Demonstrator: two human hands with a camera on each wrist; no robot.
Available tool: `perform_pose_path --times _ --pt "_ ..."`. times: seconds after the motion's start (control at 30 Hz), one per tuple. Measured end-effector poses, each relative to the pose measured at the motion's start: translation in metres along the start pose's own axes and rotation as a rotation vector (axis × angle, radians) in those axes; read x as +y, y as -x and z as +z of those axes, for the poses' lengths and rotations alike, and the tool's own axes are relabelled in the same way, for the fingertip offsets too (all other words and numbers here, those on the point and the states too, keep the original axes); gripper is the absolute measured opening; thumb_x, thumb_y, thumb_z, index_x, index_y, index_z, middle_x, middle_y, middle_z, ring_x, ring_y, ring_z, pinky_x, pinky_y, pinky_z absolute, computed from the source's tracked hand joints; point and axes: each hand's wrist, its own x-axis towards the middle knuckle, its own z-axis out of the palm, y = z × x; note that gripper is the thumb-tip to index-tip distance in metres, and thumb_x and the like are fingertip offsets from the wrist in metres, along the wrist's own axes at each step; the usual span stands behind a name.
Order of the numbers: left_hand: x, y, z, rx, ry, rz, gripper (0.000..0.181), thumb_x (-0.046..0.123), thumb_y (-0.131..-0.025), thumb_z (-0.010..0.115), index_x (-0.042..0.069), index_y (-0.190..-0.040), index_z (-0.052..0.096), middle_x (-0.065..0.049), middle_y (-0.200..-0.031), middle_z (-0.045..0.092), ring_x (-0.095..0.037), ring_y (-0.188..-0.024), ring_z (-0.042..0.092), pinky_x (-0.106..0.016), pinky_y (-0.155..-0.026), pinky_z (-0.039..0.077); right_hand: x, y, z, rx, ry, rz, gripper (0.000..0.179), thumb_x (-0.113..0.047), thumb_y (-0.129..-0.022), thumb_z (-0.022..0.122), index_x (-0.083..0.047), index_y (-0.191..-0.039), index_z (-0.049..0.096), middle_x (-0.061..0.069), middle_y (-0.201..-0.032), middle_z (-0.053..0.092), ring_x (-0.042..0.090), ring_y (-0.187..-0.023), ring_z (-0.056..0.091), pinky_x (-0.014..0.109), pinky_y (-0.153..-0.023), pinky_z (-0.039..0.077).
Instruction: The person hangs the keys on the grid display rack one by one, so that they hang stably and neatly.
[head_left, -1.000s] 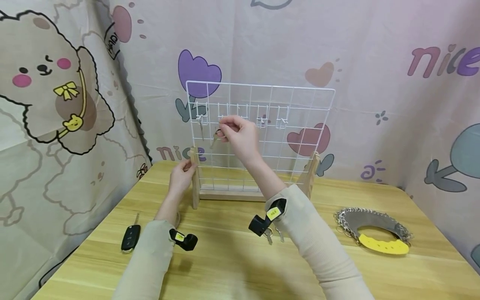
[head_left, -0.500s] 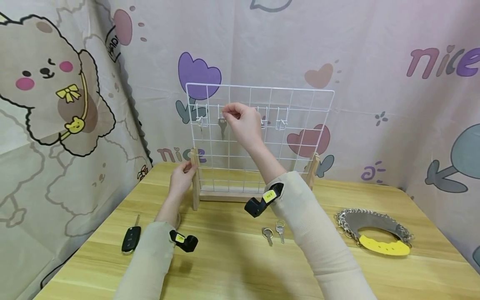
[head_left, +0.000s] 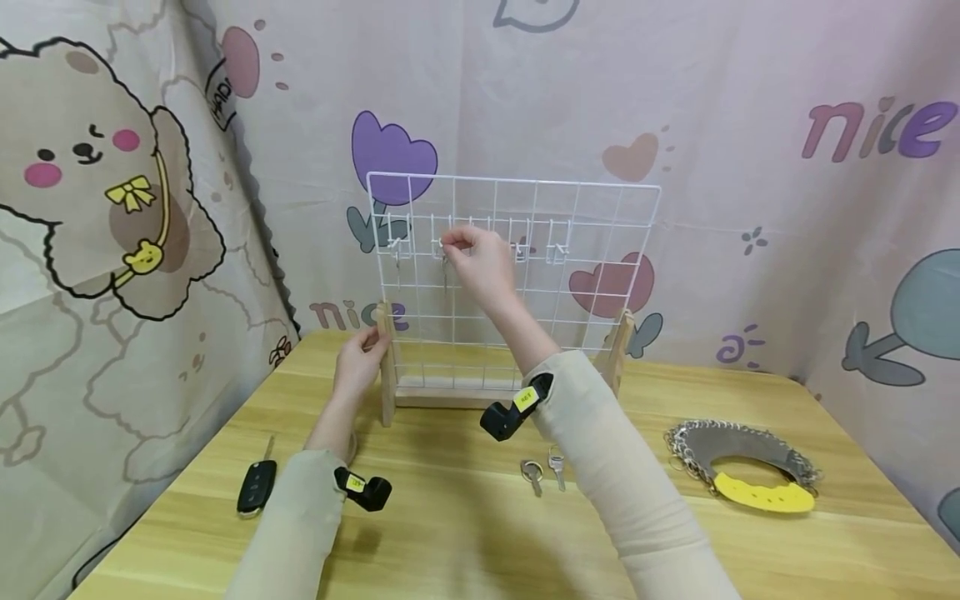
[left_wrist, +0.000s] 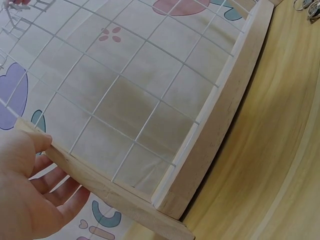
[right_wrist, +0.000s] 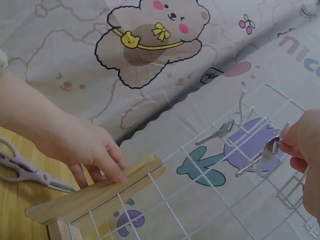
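Note:
A white wire grid rack (head_left: pixel 517 287) with several hooks stands in wooden posts on the table. My right hand (head_left: pixel 483 262) pinches a silver key (right_wrist: pixel 261 157) by its head at the second hook from the left, the blade hanging down. The key's ring is mostly hidden by the fingers. Another key (right_wrist: pixel 220 132) hangs from the first hook. My left hand (head_left: pixel 360 360) grips the left wooden post (left_wrist: pixel 107 189), thumb on the near side and the other fingers behind it.
Two keys with rings (head_left: pixel 532 475) lie at mid-table. A black car key (head_left: pixel 257 486) is at the left. Scissors (right_wrist: pixel 30 172) lie near the left arm. A curved grey plate (head_left: pixel 738 442) with chain edging and a yellow strip lies at the right.
The right hand has carried the key from in front of the grid up to the second hook, then dipped slightly. The left hand has stayed on the post.

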Motion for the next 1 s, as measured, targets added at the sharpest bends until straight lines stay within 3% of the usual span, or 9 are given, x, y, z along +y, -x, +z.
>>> perform_pose_path --times 0.27,0.43,0.73,1.0 --pt "-0.003 0.001 0.0 0.008 0.004 -0.008 0.048 0.025 -0.098 0.048 -0.002 -0.137 0.039 -0.021 -0.133 0.046 -0.033 -0.121 0.044 -0.041 -0.102 0.037 0.003 0.0 0.0 -0.031 0.02 -0.03 0.013 -0.009 -0.088 0.061 -0.003 -0.095 0.07 0.004 -0.086 0.067 0.015 -0.079 0.058 0.024 -0.071 0.044" --pt "-0.004 0.002 0.001 0.01 0.011 -0.007 0.049 0.025 -0.098 0.048 -0.003 -0.137 0.039 -0.022 -0.133 0.046 -0.033 -0.121 0.044 -0.041 -0.101 0.039 0.004 0.001 -0.002 -0.002 0.048 -0.089 0.013 -0.01 -0.088 0.062 -0.004 -0.096 0.07 0.005 -0.088 0.068 0.016 -0.084 0.059 0.026 -0.078 0.044" --pt "-0.005 0.0 0.003 0.005 0.027 -0.006 0.049 0.024 -0.098 0.047 -0.004 -0.137 0.038 -0.023 -0.133 0.045 -0.034 -0.119 0.045 -0.042 -0.099 0.04 0.015 0.016 -0.02 0.085 -0.1 -0.212 0.012 0.0 -0.086 0.061 0.005 -0.096 0.066 0.014 -0.091 0.066 0.022 -0.085 0.059 0.024 -0.078 0.049" --pt "-0.004 -0.001 0.003 0.004 0.008 -0.004 0.048 0.023 -0.098 0.046 -0.003 -0.137 0.038 -0.022 -0.133 0.045 -0.034 -0.119 0.045 -0.042 -0.1 0.04 0.033 0.038 -0.042 0.06 -0.215 -0.227 0.013 0.002 -0.085 0.061 0.007 -0.097 0.064 0.016 -0.095 0.065 0.023 -0.089 0.06 0.026 -0.079 0.051"
